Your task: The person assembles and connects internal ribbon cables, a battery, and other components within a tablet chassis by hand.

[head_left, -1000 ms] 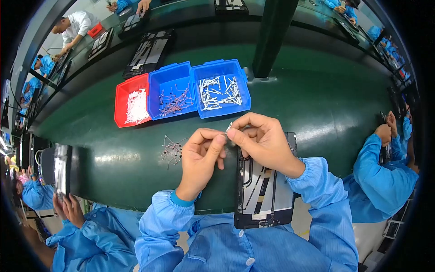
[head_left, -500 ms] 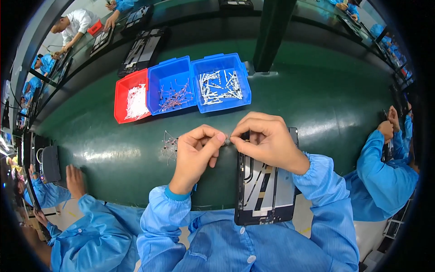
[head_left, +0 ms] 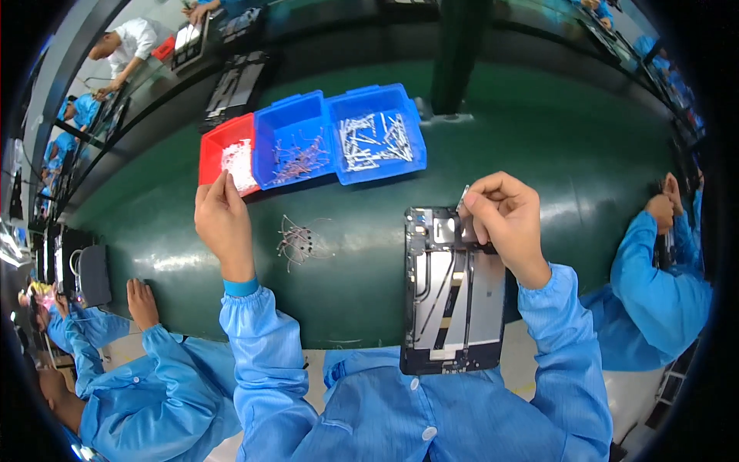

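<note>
My left hand [head_left: 222, 223] is at the near edge of the red bin [head_left: 209, 158], thumb and fingers pinched together over its white slips [head_left: 241, 165]. Whatever those fingertips hold, if anything, is too small to make out. Above the upper right part of an opened tablet [head_left: 454, 308], my right hand [head_left: 508, 219] pinches a small whitish strip [head_left: 463, 198]. The tablet lies with its inner parts showing, black frame around a pale panel. To its left is a tangle of thin wires with small black ends [head_left: 296, 242] on the green bench.
A blue bin [head_left: 289, 123] of reddish wires and another blue bin [head_left: 377, 100] of narrow strips adjoin the red one. Behind them rises a dark post [head_left: 454, 69]. Another device [head_left: 235, 88] lies at the back left. Co-workers' arms reach in at left [head_left: 142, 308] and right [head_left: 654, 231].
My hands have parted from their meeting point left of the tablet's top. The left has moved up and left to the red bin; the right has shifted right, over the tablet.
</note>
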The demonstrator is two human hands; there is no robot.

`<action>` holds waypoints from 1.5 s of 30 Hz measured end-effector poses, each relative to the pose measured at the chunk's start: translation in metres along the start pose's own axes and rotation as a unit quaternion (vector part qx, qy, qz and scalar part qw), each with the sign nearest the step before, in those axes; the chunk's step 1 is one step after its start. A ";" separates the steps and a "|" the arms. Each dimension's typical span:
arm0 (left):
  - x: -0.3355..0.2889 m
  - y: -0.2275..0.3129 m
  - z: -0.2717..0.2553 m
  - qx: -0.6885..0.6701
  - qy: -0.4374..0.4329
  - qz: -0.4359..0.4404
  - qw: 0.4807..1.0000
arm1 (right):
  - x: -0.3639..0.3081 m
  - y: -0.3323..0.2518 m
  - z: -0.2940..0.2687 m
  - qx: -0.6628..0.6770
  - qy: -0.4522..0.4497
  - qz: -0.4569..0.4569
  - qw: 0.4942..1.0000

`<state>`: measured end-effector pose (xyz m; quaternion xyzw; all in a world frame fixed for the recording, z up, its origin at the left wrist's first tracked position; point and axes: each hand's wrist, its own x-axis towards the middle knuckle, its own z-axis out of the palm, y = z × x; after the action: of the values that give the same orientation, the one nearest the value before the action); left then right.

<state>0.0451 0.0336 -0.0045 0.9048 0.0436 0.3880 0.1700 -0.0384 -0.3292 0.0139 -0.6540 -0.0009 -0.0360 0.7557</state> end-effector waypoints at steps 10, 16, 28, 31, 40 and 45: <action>-0.087 0.112 -0.078 -0.373 -0.658 -0.093 0.648 | -0.062 0.017 -0.024 0.013 0.066 0.006 0.998; -0.096 0.140 -0.053 -0.478 -0.657 -0.282 0.510 | -0.080 0.052 -0.023 0.007 0.111 -0.099 0.989; -0.060 0.222 -0.044 -0.588 -0.384 -0.017 0.712 | -0.039 -0.072 -0.036 0.078 0.053 -0.197 0.976; -0.072 0.234 -0.015 -0.517 -0.176 0.076 0.834 | -0.028 -0.104 -0.023 0.099 -0.021 -0.188 0.977; -0.083 0.219 0.026 -0.435 -0.042 0.207 0.875 | -0.003 -0.103 0.001 0.108 -0.142 -0.145 0.973; -0.080 0.219 0.023 -0.428 -0.074 0.200 0.878 | -0.002 -0.100 0.004 0.097 -0.129 -0.141 0.977</action>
<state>-0.0062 -0.1950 0.0004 0.7594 -0.3213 0.3265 0.4621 -0.0456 -0.3389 0.1134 -0.5697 -0.1944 -0.0574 0.7964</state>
